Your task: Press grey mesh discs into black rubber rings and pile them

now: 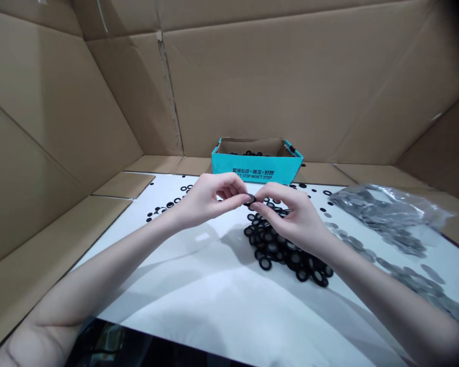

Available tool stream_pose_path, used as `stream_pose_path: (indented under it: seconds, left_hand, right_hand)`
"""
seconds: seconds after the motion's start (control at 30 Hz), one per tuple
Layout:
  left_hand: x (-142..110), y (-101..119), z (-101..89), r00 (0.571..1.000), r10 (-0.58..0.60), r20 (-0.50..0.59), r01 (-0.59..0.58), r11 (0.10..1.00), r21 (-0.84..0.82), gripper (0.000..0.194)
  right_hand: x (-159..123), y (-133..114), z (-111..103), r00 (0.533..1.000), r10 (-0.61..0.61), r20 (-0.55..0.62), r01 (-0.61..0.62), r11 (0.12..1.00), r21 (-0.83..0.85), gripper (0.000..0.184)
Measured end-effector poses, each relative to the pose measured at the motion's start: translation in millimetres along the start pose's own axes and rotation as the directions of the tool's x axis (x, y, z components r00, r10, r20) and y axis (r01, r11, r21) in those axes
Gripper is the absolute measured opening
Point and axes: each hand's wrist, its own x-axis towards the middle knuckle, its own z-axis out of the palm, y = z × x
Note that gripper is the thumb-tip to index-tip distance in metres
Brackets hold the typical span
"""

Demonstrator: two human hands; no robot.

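Between the fingertips of both hands is one small black ring [250,199] with a greyish centre, held just above the table. My left hand [214,199] pinches its left side between thumb and forefinger. From the right, my right hand [290,211] grips the other edge with thumb and forefinger. Below and partly behind my right hand lies a heap of similar black rings [270,247], many with grey discs in their middles. Fingers cover part of the held ring, so its detail is hard to make out.
A turquoise cardboard box [256,165] with black rings inside stands at the back. To the right lie a clear plastic bag [390,209] of grey discs and loose translucent discs [416,280]. Scattered black rings [164,209] lie at left. Cardboard walls [283,86] enclose the white table [199,306].
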Motion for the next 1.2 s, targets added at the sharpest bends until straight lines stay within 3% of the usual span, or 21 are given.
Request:
stream_pose_path:
  seconds: [0.2,0.43,0.57,0.77,1.07,1.2]
  left_hand:
    - [-0.7,3.4,-7.7,0.994,0.016,0.111,-0.024,0.997,0.069,0.013]
    - [-0.1,4.9,-14.0,0.971,-0.027,0.239,0.02,0.999,0.031,0.013]
    - [-0.5,5.4,-11.9,0.974,-0.023,0.226,0.014,0.999,0.04,0.014]
    - [-1.0,1.4,-1.8,0.996,0.013,0.093,-0.02,0.997,0.076,0.016]
    - [-2.0,7.1,-15.8,0.962,-0.015,0.272,-0.07,0.952,0.299,0.019]
    - [-3.2,5.4,-14.1,0.955,-0.07,0.287,-0.014,0.96,0.281,0.016]
  right_hand:
    - [2.6,-3.1,-7.7,0.998,-0.038,0.056,0.039,0.999,-0.008,0.017]
    - [2.6,-4.9,-10.4,0.995,-0.044,0.092,0.046,0.999,-0.018,0.016]
    - [2.0,-5.6,-10.5,0.994,-0.066,0.086,0.068,0.997,-0.021,0.017]
    - [1.8,-3.7,-9.5,0.995,-0.038,0.087,0.04,0.999,-0.025,0.019]
    - [-1.4,-2.2,-4.8,0.989,-0.005,0.149,-0.004,0.998,0.062,0.014]
    - [-4.8,1.6,0.8,0.991,-0.064,0.119,0.069,0.997,-0.04,0.014]
